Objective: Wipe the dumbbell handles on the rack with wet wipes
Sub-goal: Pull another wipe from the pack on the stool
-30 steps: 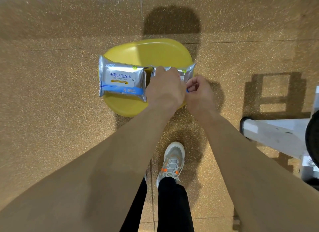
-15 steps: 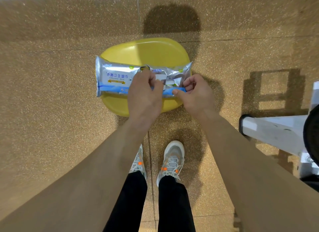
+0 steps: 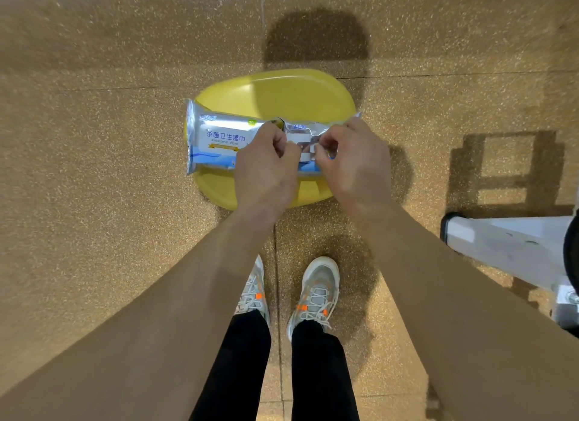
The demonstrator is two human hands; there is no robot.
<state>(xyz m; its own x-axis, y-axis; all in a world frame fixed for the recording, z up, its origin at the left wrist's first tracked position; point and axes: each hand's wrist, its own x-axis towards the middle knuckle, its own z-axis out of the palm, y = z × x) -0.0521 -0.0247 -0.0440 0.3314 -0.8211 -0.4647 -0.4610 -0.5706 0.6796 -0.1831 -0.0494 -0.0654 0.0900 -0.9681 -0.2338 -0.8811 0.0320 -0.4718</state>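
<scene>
Silver-blue wipe pack (image 3: 219, 140), yellow stool (image 3: 282, 91)

Speckled tan floor (image 3: 94, 201) with thin seams, yellow stool (image 3: 282, 98), possibly a tray, standing on it at centre, two grey shoes (image 3: 316, 292) nearer, white rack foot (image 3: 501, 242) at right edge.

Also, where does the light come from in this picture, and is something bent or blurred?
Head view: light from behind the person throws a head shadow over the yellow tray and floor; the foil wipes pack shines between left hand and right hand, which pinch it; the wide lens stretches the forearms.
</scene>
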